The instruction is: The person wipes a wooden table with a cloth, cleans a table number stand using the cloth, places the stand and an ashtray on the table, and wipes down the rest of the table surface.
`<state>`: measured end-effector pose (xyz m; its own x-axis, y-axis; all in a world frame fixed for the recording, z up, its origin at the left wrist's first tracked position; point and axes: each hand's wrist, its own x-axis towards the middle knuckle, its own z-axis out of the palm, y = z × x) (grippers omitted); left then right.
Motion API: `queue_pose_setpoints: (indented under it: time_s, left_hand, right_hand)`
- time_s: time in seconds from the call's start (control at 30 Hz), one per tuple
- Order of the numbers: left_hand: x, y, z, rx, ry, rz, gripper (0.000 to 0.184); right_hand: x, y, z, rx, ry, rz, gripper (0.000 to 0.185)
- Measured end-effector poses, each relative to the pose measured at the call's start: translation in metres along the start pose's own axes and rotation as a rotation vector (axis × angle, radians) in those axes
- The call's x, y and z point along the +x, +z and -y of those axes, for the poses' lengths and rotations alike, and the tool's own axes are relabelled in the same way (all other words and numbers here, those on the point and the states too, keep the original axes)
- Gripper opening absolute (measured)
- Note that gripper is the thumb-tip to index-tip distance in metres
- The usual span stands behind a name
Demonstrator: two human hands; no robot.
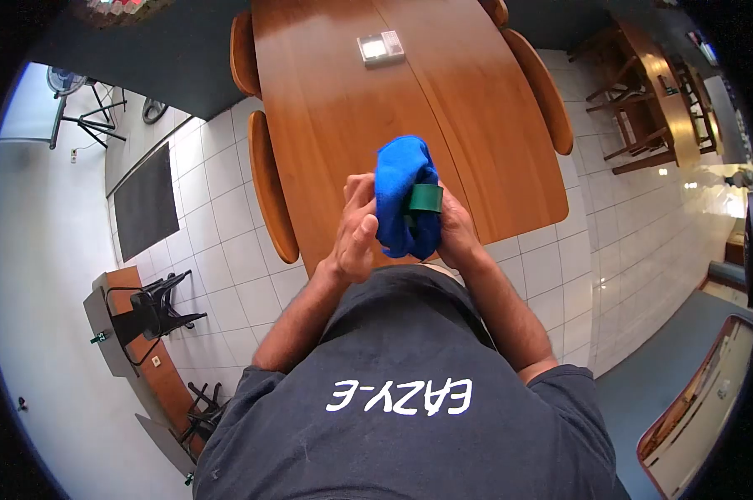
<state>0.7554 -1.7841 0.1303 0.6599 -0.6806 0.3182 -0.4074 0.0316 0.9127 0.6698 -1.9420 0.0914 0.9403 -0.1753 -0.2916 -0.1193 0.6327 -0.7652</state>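
Above the near end of the table, a bunched blue cloth (401,171) with a stitched edge is held upright between my hands. A shiny green band (426,198) curves out of its right side; the rest of the band is hidden in the folds. My right hand (456,225) grips the cloth from the right, its fingers mostly hidden behind it. On the other side, my left hand (356,229) presses against the cloth with bent fingers, and its thumb points upward. The left fingertips are partly hidden.
A small box with a bright top (381,48) lies farther back on the wooden table (335,108). Wooden chairs (270,187) line both long sides. At left stand a desk (156,367) and a black chair (156,308). More wooden furniture (643,117) stands at right.
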Motion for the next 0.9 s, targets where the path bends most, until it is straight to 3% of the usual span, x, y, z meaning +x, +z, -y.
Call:
queue_pose_setpoints:
  time_s: [0.07,0.1,0.13,0.17,0.23,0.4,0.47,0.57,0.7,0.77,0.9]
  left_hand:
    - [0.004,-0.013,0.002,-0.089,-0.022,0.042,0.057]
    - [0.006,-0.019,0.003,-0.180,-0.043,0.085,0.049]
    - [0.002,-0.025,0.008,-0.249,-0.204,0.070,0.035]
    - [0.002,-0.026,0.013,-0.250,-0.205,0.070,0.035]
    - [0.009,-0.028,0.021,-0.063,0.035,0.215,0.027]
    - [0.005,0.000,0.012,-0.132,-0.229,-0.094,0.027]
    - [-0.005,0.003,0.023,-0.376,-0.600,-0.019,0.031]
    - [0.000,-0.005,0.008,-0.363,-0.675,0.129,0.035]
    - [-0.002,-0.007,0.005,-0.354,-0.698,0.153,0.037]
    - [-0.008,-0.006,0.009,-0.556,-0.613,0.094,0.037]
    - [-0.002,-0.010,0.014,-0.634,-0.620,0.099,0.037]
  right_hand:
    - [0.001,-0.008,-0.004,-0.003,0.040,0.077,0.065]
    - [0.000,-0.006,-0.004,-0.002,0.040,0.078,0.065]
    - [-0.002,-0.003,-0.002,0.001,0.049,0.087,0.065]
    - [-0.004,-0.001,-0.002,0.003,0.060,0.095,0.065]
    - [-0.006,0.000,-0.004,-0.050,0.075,0.121,0.065]
    - [-0.009,0.003,-0.012,-0.035,0.079,0.161,0.065]
    - [-0.007,-0.006,-0.019,-0.093,0.006,0.155,0.067]
    - [-0.014,-0.003,-0.001,-0.123,0.067,0.204,0.066]
    - [-0.017,-0.003,0.010,-0.244,0.053,0.249,0.066]
    - [-0.012,-0.004,0.012,-0.238,0.045,0.235,0.066]
    - [-0.012,0.011,0.013,-0.289,0.009,0.134,0.064]
